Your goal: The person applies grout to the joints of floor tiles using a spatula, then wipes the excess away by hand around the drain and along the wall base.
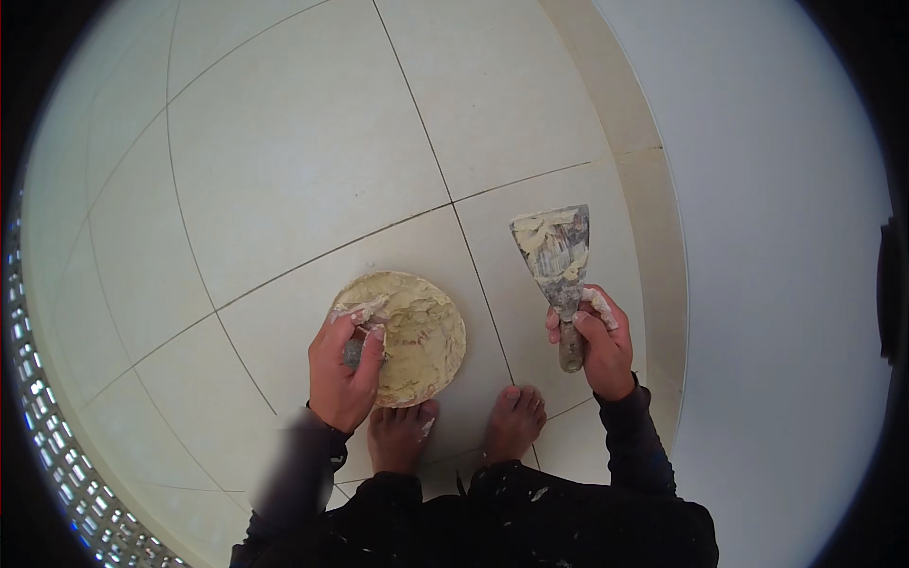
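In my right hand (603,346) is a wide putty knife (559,248), gripped by its worn handle with the blade pointing away from me. Pale cream putty is smeared over the blade, and some sticks to my fingers. My left hand (348,371) is at the left side of a round tub (463,352) filled with cream putty (418,331). Its putty-coated fingers are curled, and a small grey rounded piece (353,354) shows between them. What that piece belongs to is hidden by the hand.
Large pale floor tiles (284,170) with dark joints spread below me. My bare feet (516,421) stand just nearer than the tub. A plain white wall (776,284) with a beige skirting (653,208) runs along the right. A perforated light panel (76,473) curves along the left.
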`<state>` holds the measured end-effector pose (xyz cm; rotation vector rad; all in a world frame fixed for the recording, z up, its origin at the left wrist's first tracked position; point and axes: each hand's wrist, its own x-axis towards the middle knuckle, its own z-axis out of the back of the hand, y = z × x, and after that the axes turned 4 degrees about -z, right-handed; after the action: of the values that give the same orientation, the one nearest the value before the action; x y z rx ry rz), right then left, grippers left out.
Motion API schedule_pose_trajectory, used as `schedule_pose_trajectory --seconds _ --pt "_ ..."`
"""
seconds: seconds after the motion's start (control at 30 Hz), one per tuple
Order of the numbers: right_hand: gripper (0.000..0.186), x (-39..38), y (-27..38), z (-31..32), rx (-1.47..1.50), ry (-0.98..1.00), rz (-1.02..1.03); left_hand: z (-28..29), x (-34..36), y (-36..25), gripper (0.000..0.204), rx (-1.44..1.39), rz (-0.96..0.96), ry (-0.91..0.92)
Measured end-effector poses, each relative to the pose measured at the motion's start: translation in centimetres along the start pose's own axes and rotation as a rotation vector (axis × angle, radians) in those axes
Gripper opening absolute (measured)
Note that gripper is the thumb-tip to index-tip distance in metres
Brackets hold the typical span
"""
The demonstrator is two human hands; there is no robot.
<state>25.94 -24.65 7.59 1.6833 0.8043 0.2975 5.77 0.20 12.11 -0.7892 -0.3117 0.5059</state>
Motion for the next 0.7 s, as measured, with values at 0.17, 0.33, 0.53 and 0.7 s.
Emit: schedule_pose_trajectory --seconds 0.17,0.33,0.53,0.7 --pt "0.029 -1.7 -0.3 0.0 0.061 0.389 -0.275 -2.2 2.3 -2.5 0.041 -1.072 0.399 0.344" --pt "0.027 -1.6 0.2 -0.8 -0.061 0.433 -0.305 -3.8 2.2 -2.9 0.043 -1.339 0.438 0.340" --pt "0.019 -1.9 -0.2 -0.6 -0.090 0.358 -0.317 -4.5 2.0 -3.2 0.035 -1.337 0.412 0.291" --pt "0.024 -2.8 -2.1 0.2 0.125 0.177 -0.319 -4.8 2.3 -1.9 0.038 -1.377 0.357 0.403"
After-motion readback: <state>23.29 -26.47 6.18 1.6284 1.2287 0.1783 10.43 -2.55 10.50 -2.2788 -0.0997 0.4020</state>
